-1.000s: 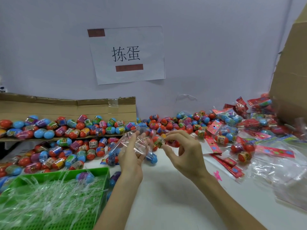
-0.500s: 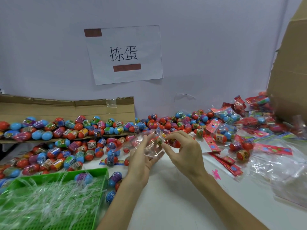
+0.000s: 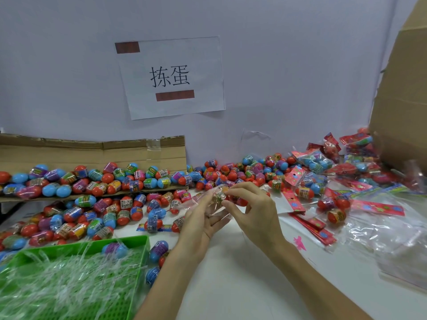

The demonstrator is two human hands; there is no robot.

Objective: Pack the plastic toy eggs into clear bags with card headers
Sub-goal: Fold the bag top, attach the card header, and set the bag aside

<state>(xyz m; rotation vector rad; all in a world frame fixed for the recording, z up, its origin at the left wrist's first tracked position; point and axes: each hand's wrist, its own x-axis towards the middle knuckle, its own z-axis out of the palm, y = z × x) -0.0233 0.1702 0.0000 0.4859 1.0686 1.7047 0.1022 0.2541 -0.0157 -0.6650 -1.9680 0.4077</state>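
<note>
Nearest, bare white table (image 3: 231, 285) between the forearms; green tray (image 3: 138, 241) of clear shreds at left. Above mid-table, left hand (image 3: 201, 222) holding a crinkled clear bag (image 3: 216, 210) between thumb and fingers; right hand (image 3: 256, 213) pinching a small banded toy egg (image 3: 221, 195) at the bag's mouth. Beyond, loose eggs (image 3: 97, 218) crowding left, red card headers (image 3: 314, 227) and packed bags (image 3: 316, 161) right.

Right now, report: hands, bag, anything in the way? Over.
Left hand holds bag. Right hand pinches egg at bag's mouth. Loose eggs piled just behind the hands.
</note>
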